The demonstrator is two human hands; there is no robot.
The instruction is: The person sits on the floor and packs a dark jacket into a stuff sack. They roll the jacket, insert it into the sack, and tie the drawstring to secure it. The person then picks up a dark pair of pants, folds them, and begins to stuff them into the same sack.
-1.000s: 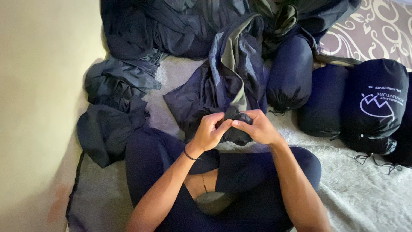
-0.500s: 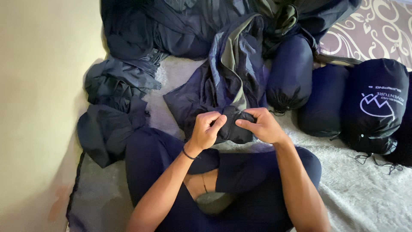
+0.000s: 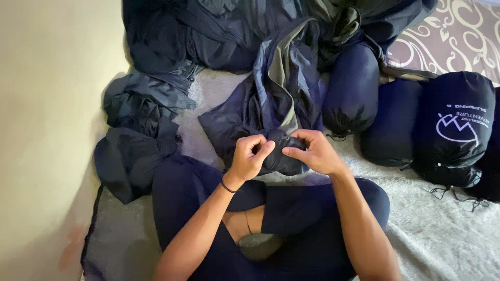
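Both hands are bunched up on the dark sleeping bag right in front of the crossed legs. Left hand and right hand have fingers curled tight, pinching its near end, with stuffed sacks lying off to the right.

- Two hands: the left hand and the right hand, both pinching the same bunched end of dark cloth.
- One unrolled navy sleeping bag with an olive lining, the one the hands grip.
- Three packed stuff sacks in clear view: a navy sack with its drawstring end toward the person, a second navy sack beside it, and a black sack with white print; a further dark one at the right edge is too cut off to count.
- One crumpled dark bundle near the wall; whether the dark heap above it is one piece or several cannot be told.
- One thin black wristband.
- One grey fleecy blanket underneath.
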